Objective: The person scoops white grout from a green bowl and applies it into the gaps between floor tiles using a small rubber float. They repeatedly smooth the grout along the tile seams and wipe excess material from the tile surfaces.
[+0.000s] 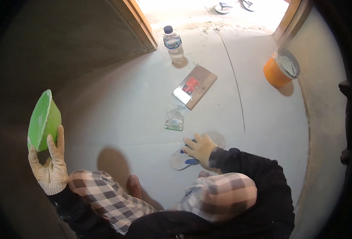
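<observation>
My left hand, in a cream knitted glove, is raised at the far left. It grips the rim of a light green bowl, which is tipped on its side with whitish residue along its edge. My right hand, gloved alike, is low over the floor in front of my right knee. Its fingers are spread across pale flip-flops with blue straps, partly hiding them. Whether the fingers press on the straps I cannot make out. Just ahead of this hand lies a clear, smeared rectangular plate or container.
A flat brown box with a red patch lies farther ahead. Behind it stands a capped water bottle. An orange bucket of whitish paste is near the right wall. Beyond the wooden-framed doorway are more flip-flops. A dark wall rises at left.
</observation>
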Demonstrator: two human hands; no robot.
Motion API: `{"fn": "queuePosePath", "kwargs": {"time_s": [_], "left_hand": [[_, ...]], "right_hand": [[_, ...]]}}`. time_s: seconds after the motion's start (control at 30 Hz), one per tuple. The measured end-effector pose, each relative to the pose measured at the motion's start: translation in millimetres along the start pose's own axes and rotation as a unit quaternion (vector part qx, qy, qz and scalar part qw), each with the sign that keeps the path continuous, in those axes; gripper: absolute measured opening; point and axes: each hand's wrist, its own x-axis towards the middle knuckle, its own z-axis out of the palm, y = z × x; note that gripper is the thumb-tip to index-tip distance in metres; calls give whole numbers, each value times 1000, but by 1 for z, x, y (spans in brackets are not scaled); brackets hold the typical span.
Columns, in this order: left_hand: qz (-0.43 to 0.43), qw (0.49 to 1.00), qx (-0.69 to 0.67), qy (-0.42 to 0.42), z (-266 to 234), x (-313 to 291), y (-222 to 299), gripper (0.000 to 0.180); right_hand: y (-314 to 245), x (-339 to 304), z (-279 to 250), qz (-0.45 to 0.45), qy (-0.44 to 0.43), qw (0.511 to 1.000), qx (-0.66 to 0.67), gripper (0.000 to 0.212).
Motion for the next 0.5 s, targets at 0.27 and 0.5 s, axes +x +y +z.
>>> {"fn": "queuePosePath", "kwargs": {"time_s": [0.27, 0.5], "left_hand": [[-21, 958, 260, -121, 41, -14, 60, 63], [-239, 919, 195, -244, 28, 51, 189, 75]], "right_hand": [[-98, 46, 49, 155, 178, 963, 128, 45], [-200, 141, 70, 272, 313, 888, 200, 37]]}}
